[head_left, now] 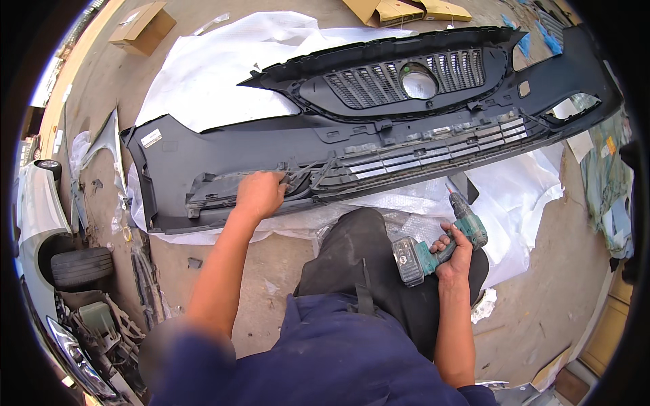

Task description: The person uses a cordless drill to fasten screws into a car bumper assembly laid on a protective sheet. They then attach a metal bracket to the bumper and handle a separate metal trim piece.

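Note:
A large black car bumper (203, 150) lies inner side up in front of me, its upper grille (369, 88) with a round emblem seat and its slatted lower grille (433, 161) in place. My left hand (261, 196) is closed at the edge of a dusty black plastic trim piece (220, 186) at the bumper's near left; the fingertips are partly hidden. In my right hand (455, 257) is a teal cordless drill (470, 227), gripped by its handle over my right thigh. Its bit points away from me, toward the bumper, without touching it.
White foam sheeting (514, 203) lies under the bumper on the concrete floor. To the left are a car's front end with an exposed tire (81, 267) and a loose fender panel (107, 145). A cardboard box (143, 30) stands at the far left. Wrapped, plastic-covered material (606, 176) lies at right.

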`<state>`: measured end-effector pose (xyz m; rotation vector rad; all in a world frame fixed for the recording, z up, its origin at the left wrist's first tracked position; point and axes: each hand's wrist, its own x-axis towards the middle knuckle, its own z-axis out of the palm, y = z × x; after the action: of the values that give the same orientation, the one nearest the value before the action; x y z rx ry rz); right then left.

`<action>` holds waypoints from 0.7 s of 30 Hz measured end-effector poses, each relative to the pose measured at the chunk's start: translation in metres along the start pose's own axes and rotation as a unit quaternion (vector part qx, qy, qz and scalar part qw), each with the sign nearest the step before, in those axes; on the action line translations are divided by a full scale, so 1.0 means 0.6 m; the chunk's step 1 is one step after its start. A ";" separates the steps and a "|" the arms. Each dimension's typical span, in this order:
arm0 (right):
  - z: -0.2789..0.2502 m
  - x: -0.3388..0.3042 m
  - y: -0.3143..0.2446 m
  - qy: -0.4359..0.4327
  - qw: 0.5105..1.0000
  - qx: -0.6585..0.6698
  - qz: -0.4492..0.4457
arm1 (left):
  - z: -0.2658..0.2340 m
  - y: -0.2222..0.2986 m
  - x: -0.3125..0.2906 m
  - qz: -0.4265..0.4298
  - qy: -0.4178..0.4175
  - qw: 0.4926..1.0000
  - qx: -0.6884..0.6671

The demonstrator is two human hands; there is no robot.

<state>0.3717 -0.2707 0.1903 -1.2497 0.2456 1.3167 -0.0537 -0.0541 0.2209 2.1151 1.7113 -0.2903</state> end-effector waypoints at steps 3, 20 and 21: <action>-0.010 0.009 0.007 0.048 0.999 -0.010 -0.002 | 0.044 -0.008 -0.058 -0.020 0.129 0.985 -0.115; 0.017 0.021 0.054 -0.010 0.997 -0.078 -0.019 | 0.218 0.280 -0.180 0.260 0.006 0.910 -0.324; 0.006 0.029 0.057 0.005 0.996 -0.092 -0.022 | 0.219 0.283 -0.174 0.296 0.005 0.898 -0.325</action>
<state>0.3478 -0.2659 0.1605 -1.4076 0.1046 1.3185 0.0991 -0.2319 0.1756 1.9660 0.8900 0.4169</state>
